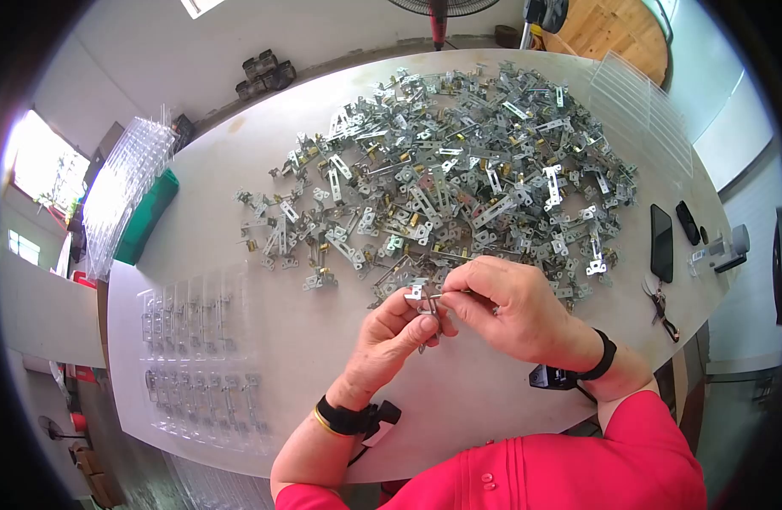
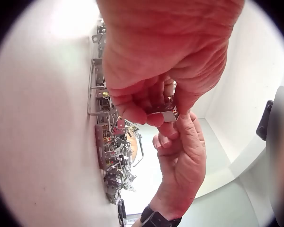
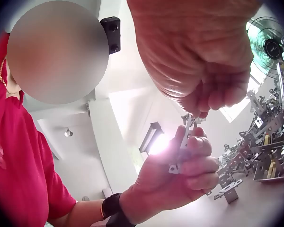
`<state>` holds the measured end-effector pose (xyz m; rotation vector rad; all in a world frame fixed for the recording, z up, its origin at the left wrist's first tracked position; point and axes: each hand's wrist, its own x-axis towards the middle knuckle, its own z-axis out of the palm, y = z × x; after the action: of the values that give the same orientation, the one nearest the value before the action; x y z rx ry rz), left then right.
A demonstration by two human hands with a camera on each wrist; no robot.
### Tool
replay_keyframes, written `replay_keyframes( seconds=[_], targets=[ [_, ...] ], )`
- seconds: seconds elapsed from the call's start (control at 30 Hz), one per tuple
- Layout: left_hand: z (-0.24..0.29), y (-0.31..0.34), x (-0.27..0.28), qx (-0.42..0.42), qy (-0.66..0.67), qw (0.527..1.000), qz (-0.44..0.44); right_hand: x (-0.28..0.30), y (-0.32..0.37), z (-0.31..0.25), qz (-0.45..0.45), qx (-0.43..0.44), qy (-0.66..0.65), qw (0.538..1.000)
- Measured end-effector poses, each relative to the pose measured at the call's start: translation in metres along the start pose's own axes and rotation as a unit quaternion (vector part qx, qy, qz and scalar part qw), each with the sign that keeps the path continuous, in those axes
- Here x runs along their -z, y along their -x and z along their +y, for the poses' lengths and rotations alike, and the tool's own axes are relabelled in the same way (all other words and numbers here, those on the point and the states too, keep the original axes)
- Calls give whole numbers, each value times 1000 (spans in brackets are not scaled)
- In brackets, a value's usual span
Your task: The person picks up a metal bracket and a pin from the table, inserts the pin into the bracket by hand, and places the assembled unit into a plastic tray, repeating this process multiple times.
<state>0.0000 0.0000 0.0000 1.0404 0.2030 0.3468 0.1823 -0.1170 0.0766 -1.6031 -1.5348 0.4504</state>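
Observation:
Above the table's near middle, the left hand (image 1: 391, 340) grips a small metal bracket part (image 1: 427, 299) between thumb and fingers. Close against it, the right hand (image 1: 514, 310) pinches a thin metal piece (image 1: 436, 296) at the bracket's upper end, its other fingers curled. In the right wrist view the bracket (image 3: 187, 137) stands upright in the left hand (image 3: 180, 175), with the right fingertips touching its top. The left wrist view shows the bracket (image 2: 168, 115) partly hidden by the fingers.
A wide pile of metal brackets (image 1: 459, 170) covers the table's far side. Clear trays with parts (image 1: 200, 365) lie at left, near a green bin (image 1: 146, 217). A phone (image 1: 661, 243) and pliers (image 1: 660, 312) lie at right; a black device (image 1: 551, 377) is by the right forearm.

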Motion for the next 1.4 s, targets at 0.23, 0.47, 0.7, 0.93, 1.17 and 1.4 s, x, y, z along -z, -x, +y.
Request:
replay_keyframes(
  seconds=[0.23,0.47,0.7,0.93,1.17,1.4],
  targets=[
    [3,2,-2,15,-27,999,13,-1,3,-2,-30,24,15,999],
    [4,2,-5,30,-44,998,23,1,3,4,-76,59,4,995],
    [5,2,0,33,3,999,12,20,0,-7,-89,-34,44,994],
    [13,4,-9,74,20,995,-61,3,-2,15,10,-28,-166,986],
    [10,2,-8,82,16,992,-92,1,-2,12,-39,-126,-244,961],
    [9,-3,-15,16,-18,999,-29,3,-4,8,45,-68,-122,989]
  ],
)
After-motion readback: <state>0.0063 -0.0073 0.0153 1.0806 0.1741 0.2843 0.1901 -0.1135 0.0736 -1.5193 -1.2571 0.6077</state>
